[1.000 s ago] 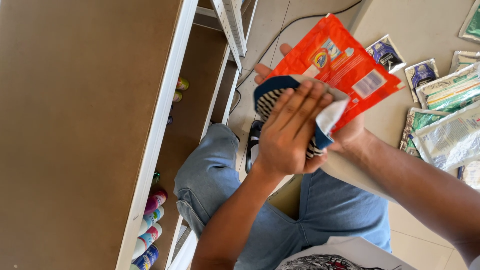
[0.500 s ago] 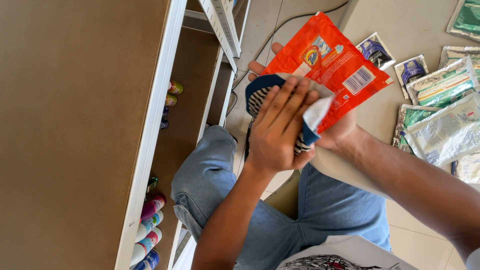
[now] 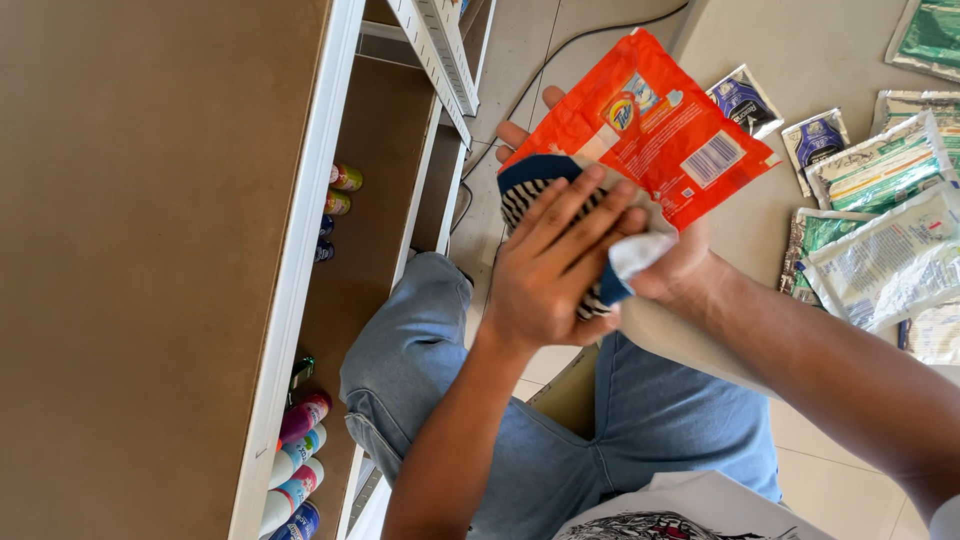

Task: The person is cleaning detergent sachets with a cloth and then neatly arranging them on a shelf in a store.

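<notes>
Seen from the head camera, a seated person in blue jeans point(image 3: 560, 440) works over their lap beside a white shelving unit point(image 3: 300, 260). The left hand point(image 3: 560, 265) lies palm down, fingers stretched and slightly spread, pressing a striped cloth point(image 3: 525, 195) (dark blue band at its edge, white lining showing near the thumb) against an orange sachet point(image 3: 655, 130). The right hand point(image 3: 670, 270) comes in from the lower right, forearm running diagonally across the frame, and supports the sachet from beneath; its fingertips point(image 3: 515, 130) peek out past the packet's upper left edge. The two hands meet, clamped together on cloth and sachet.

The sachet sits flat and tilted, its long axis running from the lower left near the cloth toward the upper right, one corner pointing at the top of the frame. It is held above the knees, just beside a beige surface point(image 3: 800, 40) strewn with small foil packets point(image 3: 880, 210). Colourful bottles point(image 3: 295, 465) lie on a lower shelf at left.
</notes>
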